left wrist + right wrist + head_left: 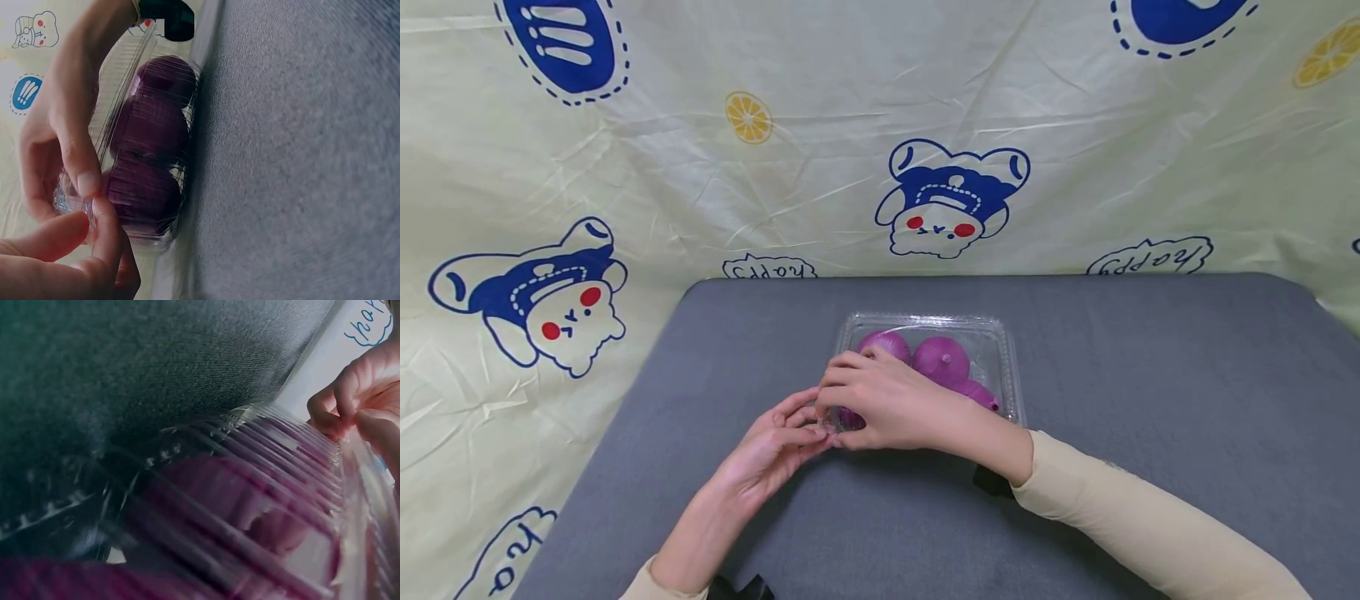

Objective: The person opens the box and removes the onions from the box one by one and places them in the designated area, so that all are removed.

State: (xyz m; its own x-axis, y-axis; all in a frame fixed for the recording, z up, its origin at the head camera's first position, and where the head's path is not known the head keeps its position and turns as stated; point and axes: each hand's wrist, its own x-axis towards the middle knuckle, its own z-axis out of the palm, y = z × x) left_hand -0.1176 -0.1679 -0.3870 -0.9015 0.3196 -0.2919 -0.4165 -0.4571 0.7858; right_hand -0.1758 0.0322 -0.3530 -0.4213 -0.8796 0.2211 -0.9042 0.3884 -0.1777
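Observation:
A clear plastic clamshell container [1015, 379] sits on the table with several red onions [942, 360] inside. My left hand [775, 446] is at its near left corner, pinching the rim between thumb and fingertips, as the left wrist view shows close up. From above, my right hand [895, 404] reaches over the front of the container and grips the same corner, thumb in front and fingers behind. Both hands' fingertips nearly meet there. Ribbed clear walls [275, 469] fill the right wrist view. My right hand hides part of the onions, and whether the lid is latched I cannot tell.
A grey cloth-covered table [1150, 400] spreads around the container. Behind it hangs a pale curtain [820, 192] printed with cartoon figures and orange slices. Dark wrist-camera parts [992, 481] show below the right wrist.

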